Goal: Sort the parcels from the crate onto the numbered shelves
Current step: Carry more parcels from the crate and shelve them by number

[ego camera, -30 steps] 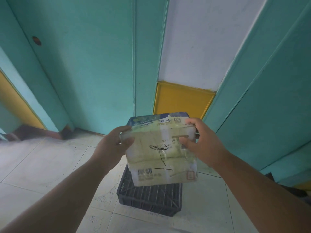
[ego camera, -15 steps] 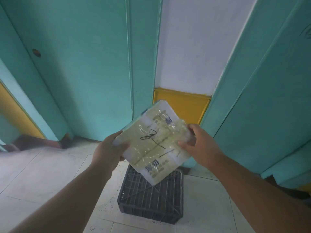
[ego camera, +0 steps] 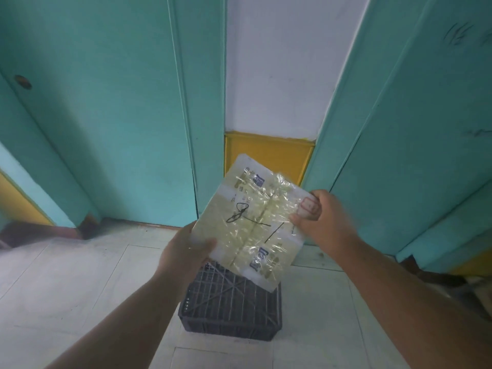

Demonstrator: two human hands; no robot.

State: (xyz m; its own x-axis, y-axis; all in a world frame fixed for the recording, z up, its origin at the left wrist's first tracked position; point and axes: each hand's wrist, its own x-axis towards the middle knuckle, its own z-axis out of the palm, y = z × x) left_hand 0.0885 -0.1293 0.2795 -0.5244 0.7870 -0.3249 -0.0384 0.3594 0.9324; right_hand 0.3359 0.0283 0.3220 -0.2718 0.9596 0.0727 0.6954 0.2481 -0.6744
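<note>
Parcel: a flat, pale packet [ego camera: 253, 219] wrapped in shiny clear tape, held up in the air at the middle of the view, tilted so one corner points to 5 o'clock; black pen marks and small blue printed patches show on its face, and a red stamp sits at its 3 o'clock corner.
Left hand: the left hand [ego camera: 186, 251] grips the parcel's edge at 8 o'clock, thumb on the top face, the other fingers hidden beneath.
Right hand: the right hand [ego camera: 322, 217] pinches the parcel's corner at 3 o'clock, fingertips curled over the edge beside the red stamp; it is somewhat blurred.
Crate: a dark plastic crate [ego camera: 231, 307] with a grid bottom stands on the floor at 6 o'clock from the parcel, directly below it and apart from it; no parcels seem to lie inside, though the parcel covers its far edge.
Floor: pale tiles [ego camera: 80, 275] with dark joints.
Backdrop: teal doors [ego camera: 106, 102] at 10 and 2 o'clock, a white wall strip [ego camera: 277, 62] at 12 o'clock with a yellow panel [ego camera: 269, 153] below it, just behind the parcel's top corner.
</note>
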